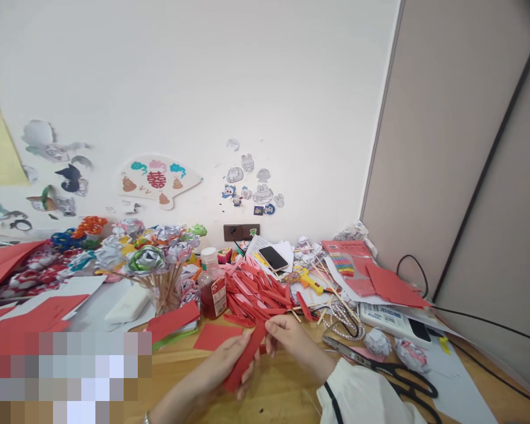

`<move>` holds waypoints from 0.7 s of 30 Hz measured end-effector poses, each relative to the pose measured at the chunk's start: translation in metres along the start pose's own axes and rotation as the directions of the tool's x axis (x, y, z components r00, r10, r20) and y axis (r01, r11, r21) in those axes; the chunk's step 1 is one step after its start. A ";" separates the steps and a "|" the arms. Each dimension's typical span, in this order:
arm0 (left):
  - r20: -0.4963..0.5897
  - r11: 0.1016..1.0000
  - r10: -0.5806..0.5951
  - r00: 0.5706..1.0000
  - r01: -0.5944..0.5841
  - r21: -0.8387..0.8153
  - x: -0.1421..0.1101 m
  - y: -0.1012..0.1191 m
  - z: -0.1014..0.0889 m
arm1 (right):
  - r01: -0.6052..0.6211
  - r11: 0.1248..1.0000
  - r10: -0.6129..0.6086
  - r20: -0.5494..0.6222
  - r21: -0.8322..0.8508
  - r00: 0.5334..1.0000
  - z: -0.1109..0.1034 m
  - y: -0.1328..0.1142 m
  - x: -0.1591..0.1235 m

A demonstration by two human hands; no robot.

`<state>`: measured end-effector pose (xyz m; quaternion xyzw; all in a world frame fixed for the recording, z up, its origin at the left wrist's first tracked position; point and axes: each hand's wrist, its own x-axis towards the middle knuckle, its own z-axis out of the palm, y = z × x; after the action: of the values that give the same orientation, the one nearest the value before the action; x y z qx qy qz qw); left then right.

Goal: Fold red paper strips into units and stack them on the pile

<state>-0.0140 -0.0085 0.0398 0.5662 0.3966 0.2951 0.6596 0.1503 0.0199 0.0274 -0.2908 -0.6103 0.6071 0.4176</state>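
Both hands (pixel 257 352) grip a red paper strip (pixel 247 360) near a glass bottle (pixel 212 288) part-filled with red liquid (pixel 214 298).

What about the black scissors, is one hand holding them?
No, the scissors lie on the table, while the left hand holds red paper and the right hand touches it.
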 end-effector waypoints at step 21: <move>-0.260 0.537 0.439 0.860 -0.019 0.843 0.006 -0.004 -0.007 | -0.070 0.989 0.076 -0.037 0.130 0.996 0.009 0.014 0.001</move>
<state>-0.0172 -0.0010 0.0346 0.7706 0.5453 0.2845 0.1671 0.1402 0.0179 0.0145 -0.2981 -0.5499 0.6538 0.4258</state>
